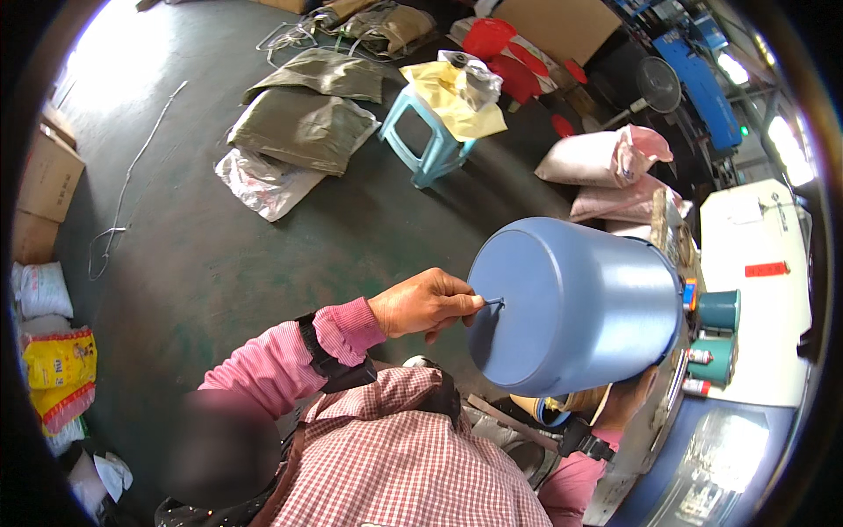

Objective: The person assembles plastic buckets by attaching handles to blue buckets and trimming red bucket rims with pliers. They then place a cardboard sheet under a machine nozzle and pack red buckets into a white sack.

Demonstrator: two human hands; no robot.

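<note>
A blue plastic bucket [606, 303] lies on its side in front of me, with its round bottom facing left. My left hand [428, 303] is closed in a pinch on a thin blue plastic stub [495, 302] at the middle of that bottom. Under the bucket, at the rim end, my right hand [629, 397] supports its side; most of those fingers are hidden behind the bucket. The bucket's opening faces away to the right and its inside cannot be seen.
Beside the bucket, a machine [755, 351] carries green cups [718, 311] and small cans. Pink sacks [606, 158] are stacked beyond. A light-blue stool [428, 145] holds yellow plastic. Olive sacks [299, 132] lie on the floor; cartons [48, 180] stand left.
</note>
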